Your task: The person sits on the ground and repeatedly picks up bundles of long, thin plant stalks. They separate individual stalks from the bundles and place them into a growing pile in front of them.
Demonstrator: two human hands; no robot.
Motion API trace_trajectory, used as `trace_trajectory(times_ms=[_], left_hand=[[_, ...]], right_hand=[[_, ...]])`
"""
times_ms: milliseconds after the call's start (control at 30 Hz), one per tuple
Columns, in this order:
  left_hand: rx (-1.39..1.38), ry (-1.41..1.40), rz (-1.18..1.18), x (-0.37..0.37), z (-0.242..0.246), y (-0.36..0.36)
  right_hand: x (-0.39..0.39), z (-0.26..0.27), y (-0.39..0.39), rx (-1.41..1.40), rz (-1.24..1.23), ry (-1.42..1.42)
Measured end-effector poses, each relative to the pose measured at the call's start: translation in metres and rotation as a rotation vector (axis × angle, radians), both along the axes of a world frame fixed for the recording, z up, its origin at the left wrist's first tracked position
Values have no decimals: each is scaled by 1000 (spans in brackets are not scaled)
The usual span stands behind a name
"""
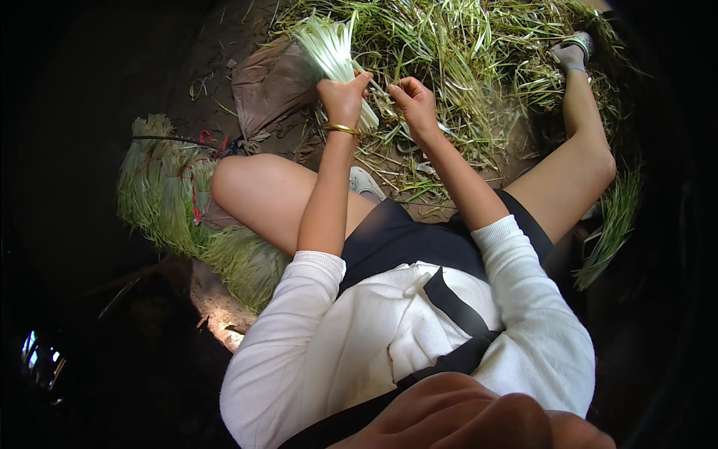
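Note:
My left hand [343,101] grips a bunch of pale white-green stalks [331,50], which look like chives or young garlic. The stalks fan out above the fist, and a short length of them shows below it. To its right, my right hand [414,106] has its thumb and fingertips pinched together at a thin pale stalk [379,88] that slants across from the bunch. Both hands hang over the ground beyond my lap. Beneath and past them spreads a heap of loose green and yellowed leaves [449,62].
Left of my bent knee lie tied bundles of green stalks [162,191] with red string [195,196]. A brown cloth or sack [269,84] rests on the dirt floor by the leaf heap. Another small green bunch [611,224] is at the far right, beside my outstretched leg.

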State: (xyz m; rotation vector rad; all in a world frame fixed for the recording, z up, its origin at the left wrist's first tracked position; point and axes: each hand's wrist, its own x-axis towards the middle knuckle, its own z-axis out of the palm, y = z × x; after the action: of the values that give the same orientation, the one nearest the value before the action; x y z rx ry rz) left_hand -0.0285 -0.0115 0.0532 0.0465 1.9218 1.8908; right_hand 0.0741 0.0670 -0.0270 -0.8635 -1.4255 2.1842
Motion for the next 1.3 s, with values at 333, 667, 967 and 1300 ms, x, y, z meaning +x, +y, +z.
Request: trace_trajectory(times_ms=[333,667,967,1300], left_hand=[[460,40,244,-67,72,-69],[355,32,229,-58,61,-78],[242,-82,1,-47,53,-69],[121,9,34,-31,36,-42]], right_hand=[[141,-89,24,1211,1028,-890],[0,66,-24,1002,321,-18],[-38,83,-27,861,450,80],[31,39,-1,1187,433,91]])
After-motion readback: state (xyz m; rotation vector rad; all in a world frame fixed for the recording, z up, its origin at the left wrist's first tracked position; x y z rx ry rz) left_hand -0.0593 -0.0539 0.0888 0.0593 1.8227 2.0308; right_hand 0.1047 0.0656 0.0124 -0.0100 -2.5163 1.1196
